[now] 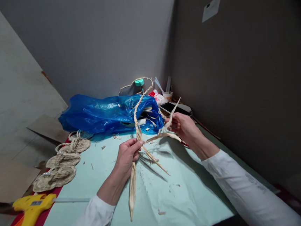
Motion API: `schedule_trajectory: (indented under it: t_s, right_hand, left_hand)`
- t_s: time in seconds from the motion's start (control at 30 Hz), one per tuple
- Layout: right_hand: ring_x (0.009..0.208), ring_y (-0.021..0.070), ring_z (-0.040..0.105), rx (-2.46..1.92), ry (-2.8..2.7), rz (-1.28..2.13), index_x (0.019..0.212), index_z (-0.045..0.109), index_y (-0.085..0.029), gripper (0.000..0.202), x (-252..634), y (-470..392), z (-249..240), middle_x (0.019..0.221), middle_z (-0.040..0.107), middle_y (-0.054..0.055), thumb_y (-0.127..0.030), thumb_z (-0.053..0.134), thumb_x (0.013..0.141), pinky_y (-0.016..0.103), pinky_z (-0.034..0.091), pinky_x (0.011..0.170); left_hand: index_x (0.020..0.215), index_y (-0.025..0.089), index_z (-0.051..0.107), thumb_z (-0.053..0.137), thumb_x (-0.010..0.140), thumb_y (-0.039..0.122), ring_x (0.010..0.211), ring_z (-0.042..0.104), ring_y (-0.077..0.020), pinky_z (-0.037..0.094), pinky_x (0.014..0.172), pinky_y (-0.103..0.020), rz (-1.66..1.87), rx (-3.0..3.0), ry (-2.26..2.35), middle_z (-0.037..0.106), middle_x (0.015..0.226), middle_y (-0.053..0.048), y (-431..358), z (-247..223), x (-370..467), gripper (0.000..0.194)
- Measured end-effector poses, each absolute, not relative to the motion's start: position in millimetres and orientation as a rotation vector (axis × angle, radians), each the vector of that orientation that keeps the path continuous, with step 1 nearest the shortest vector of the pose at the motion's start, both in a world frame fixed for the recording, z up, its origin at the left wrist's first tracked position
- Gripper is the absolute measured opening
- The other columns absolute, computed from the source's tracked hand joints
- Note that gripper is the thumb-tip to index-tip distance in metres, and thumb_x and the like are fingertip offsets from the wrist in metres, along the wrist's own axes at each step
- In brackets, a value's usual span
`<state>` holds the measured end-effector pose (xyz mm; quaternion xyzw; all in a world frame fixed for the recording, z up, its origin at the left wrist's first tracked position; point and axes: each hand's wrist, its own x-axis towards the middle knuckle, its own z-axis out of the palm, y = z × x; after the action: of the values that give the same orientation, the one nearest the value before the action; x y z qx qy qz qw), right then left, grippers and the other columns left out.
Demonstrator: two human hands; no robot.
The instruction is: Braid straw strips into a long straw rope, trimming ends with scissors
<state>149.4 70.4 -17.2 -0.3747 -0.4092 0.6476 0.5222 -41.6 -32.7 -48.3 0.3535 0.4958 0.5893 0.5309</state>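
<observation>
Nearest the camera, wears white sleeves (246,185) on both forearms, reaching in over a table (190,204) with a pale green cover. Pinches the lower end of a braided cord (136,118) between thumb and fingers of the left hand (127,153), near the middle of the table, with the cord running up before a blue plastic bag (97,110) and looping over at the top. Has a long flat strip (132,195) hanging below that same grip. Closes the fingers of the right hand (184,128) on a pale strip (175,108), tip pointing up, lower part reaching toward the left hand. In the bag's mouth, open to the right, shows more dry strips. Just beyond, has a dark-screened phone (175,108) and a cup (168,96) holding sticks. At left, has woven sandal-shaped pieces (62,160) in a row, near a yellow glue gun (32,207). Across the cover, has small scraps (161,213) scattered.
</observation>
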Motion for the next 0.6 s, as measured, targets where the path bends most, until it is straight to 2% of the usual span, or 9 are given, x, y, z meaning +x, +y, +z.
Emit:
schedule_trajectory:
  t_s: [0.07,0.13,0.23,0.33,0.43,0.53,0.6]
  right_hand:
    - [0.042,0.0049,0.039,-0.901,-0.936,1.544,0.066,0.047,-0.017,0.008,154.9,74.5,-12.7,0.053,0.046,-0.005,-0.015,0.055,0.064,0.017,0.032,0.041]
    - [0.038,0.0025,0.025,-0.89,-0.911,1.529,0.062,0.041,-0.019,0.013,163.0,78.8,-5.4,0.048,0.03,-0.01,-0.014,0.054,0.062,0.016,0.021,0.037]
    - [0.037,0.0026,0.018,-0.889,-0.969,1.293,0.065,0.041,-0.02,0.013,181.6,84.0,8.5,0.048,0.027,-0.011,-0.016,0.053,0.064,0.017,0.014,0.037]
    - [0.038,0.0048,0.021,-0.968,-1.058,0.89,0.069,0.045,-0.021,0.005,207.3,86.6,19.6,0.05,0.031,-0.009,-0.02,0.049,0.07,0.02,0.015,0.039]
    - [0.047,0.0102,0.039,-1.294,-1.267,0.34,0.074,0.054,-0.019,0.009,233.0,87.3,22.5,0.057,0.046,-0.001,-0.021,0.045,0.078,0.027,0.028,0.048]
    - [0.071,0.0231,0.057,-1.607,-1.616,-0.207,0.092,0.065,-0.012,0.024,242.8,86.0,18.8,0.08,0.063,0.017,-0.02,0.045,0.082,0.035,0.037,0.063]
    - [0.09,0.0297,0.059,-1.556,-1.775,-0.325,0.106,0.065,-0.008,0.034,233.5,81.6,15.8,0.101,0.065,0.024,-0.017,0.043,0.083,0.039,0.041,0.075]
  left_hand:
    - [0.072,0.01,0.059,0.078,0.068,0.028,0.04,0.021,0.0013,0.008,0.039,-0.018,1.417,0.833,1.168,0.039,0.053,0.008,-32.5,-49.2,-43.3,0.026]
    - [0.07,0.01,0.059,0.078,0.067,0.027,0.04,0.02,0.0014,0.007,0.039,-0.018,1.424,0.822,1.171,0.038,0.052,0.009,-32.3,-50.4,-44.7,0.026]
    - [0.068,0.01,0.058,0.078,0.066,0.027,0.039,0.019,0.0014,0.007,0.039,-0.017,1.428,0.814,1.177,0.035,0.05,0.01,-31.5,-52.4,-46.5,0.026]
    - [0.068,0.01,0.058,0.079,0.066,0.027,0.039,0.019,0.0014,0.006,0.038,-0.017,1.422,0.805,1.18,0.033,0.05,0.01,-30.2,-53.7,-48.7,0.027]
    - [0.067,0.01,0.057,0.08,0.063,0.025,0.039,0.018,0.0018,0.007,0.037,-0.016,1.426,0.767,1.17,0.035,0.05,0.01,-29.2,-52.6,-50.9,0.027]
    - [0.065,0.011,0.057,0.081,0.06,0.024,0.038,0.017,0.0022,0.009,0.036,-0.015,1.427,0.731,1.132,0.036,0.05,0.01,-29.0,-49.7,-50.9,0.028]
    - [0.065,0.011,0.056,0.081,0.06,0.025,0.038,0.015,0.0025,0.009,0.036,-0.015,1.412,0.725,1.105,0.037,0.049,0.01,-29.6,-47.8,-49.2,0.028]
